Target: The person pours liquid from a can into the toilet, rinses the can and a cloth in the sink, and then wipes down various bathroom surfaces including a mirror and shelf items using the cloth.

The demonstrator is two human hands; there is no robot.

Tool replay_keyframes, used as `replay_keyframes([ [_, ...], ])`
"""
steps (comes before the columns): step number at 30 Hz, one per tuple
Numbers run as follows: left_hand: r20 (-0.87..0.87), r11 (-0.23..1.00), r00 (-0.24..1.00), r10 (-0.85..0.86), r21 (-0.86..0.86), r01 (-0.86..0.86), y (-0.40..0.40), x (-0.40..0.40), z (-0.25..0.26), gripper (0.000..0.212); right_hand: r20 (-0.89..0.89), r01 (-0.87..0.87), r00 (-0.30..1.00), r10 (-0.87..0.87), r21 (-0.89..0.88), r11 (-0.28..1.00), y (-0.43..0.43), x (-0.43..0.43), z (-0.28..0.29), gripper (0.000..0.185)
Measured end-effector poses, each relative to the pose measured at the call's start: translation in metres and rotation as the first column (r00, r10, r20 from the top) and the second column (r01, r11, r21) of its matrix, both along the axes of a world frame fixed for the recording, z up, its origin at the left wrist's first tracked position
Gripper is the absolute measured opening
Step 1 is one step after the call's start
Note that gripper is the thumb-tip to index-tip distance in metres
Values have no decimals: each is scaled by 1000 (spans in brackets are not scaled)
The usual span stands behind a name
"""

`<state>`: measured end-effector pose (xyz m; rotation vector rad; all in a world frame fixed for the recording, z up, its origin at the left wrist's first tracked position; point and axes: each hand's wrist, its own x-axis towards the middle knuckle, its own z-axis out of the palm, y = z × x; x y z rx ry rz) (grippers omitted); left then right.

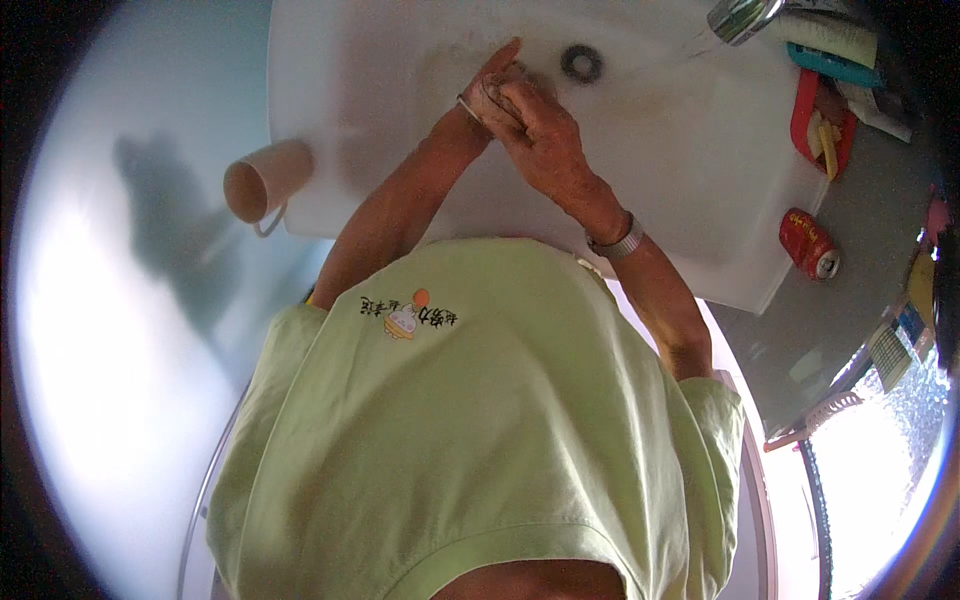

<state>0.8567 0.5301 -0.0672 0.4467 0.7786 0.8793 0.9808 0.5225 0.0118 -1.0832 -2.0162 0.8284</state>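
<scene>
My left hand and my right hand are pressed together over a white basin. The right hand lies over the left, its fingers bent around it. One digit of the left hand sticks out; its other fingers are mostly covered. Whitish streaks, perhaps lather, show on the left hand's skin. Whether anything sits between the palms is hidden. Just beyond the hands is a dark ring-shaped drain. A chrome faucet juts in at the upper right, with a faint streak like water below it.
A tan mug stands on the basin's left rim. On the grey counter at right are a dented red drink can, a red dish holding yellowish pieces, a teal item and a pale comb or brush.
</scene>
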Motion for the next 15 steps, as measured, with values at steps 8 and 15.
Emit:
replay_keyframes([
  [8,-283,988,956,-79,107,114,3,45,22,30,32,342,940,-341,-103,934,-4,12,-48,16],
  [15,-79,876,974,213,-426,-226,-2,65,11,26,686,247,712,-150,-45,968,44,89,-120,18],
])
